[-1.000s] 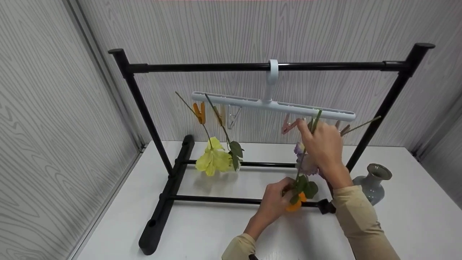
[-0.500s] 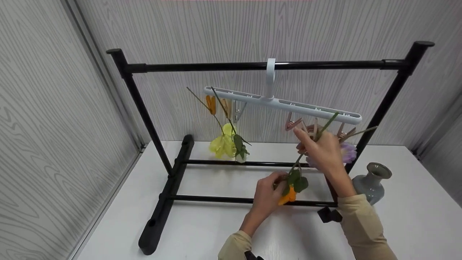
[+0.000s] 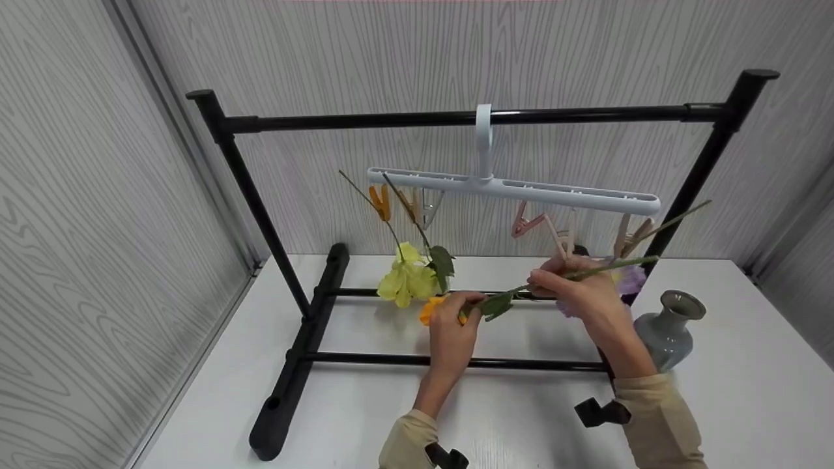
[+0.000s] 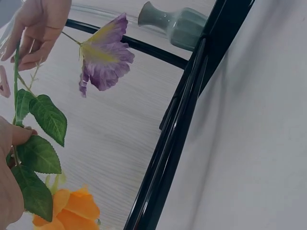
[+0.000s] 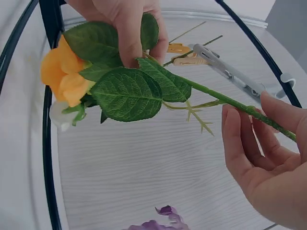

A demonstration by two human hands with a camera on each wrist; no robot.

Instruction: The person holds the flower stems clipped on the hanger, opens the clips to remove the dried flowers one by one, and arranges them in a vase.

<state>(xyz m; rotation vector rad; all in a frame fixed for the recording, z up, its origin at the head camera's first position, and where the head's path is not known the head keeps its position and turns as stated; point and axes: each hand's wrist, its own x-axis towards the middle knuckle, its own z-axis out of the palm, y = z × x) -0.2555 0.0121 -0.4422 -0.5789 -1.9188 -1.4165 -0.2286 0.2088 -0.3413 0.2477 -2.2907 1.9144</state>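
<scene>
An orange rose [image 5: 67, 72] with a long green stem and leaves is held between both hands, its bloom to the left in the head view. My left hand [image 3: 453, 332] pinches the stem among the leaves, close to the bloom. Farther along, my right hand [image 3: 593, 296] pinches the stem [image 5: 230, 101] between thumb and fingers; the stem's end sticks out to the right. Just above the right hand hang a pink clothespin [image 3: 526, 225] and beige clothespins on a pale blue hanger [image 3: 482, 187]. A purple flower [image 4: 106, 55], clipped at the hanger's right end, is partly behind the right hand.
The hanger hooks over the top bar of a black rack [image 3: 352, 121]. At its left, clothespins hold a yellow flower [image 3: 407, 283] and another leafy stem [image 3: 443, 264], both upside down. A grey-green vase [image 3: 666, 335] stands at the right on the white table [image 3: 508, 430].
The rose has tipped from steep to nearly level and come down from the hanger. My left hand has moved left and up, my right hand down. The hanger has swung slightly.
</scene>
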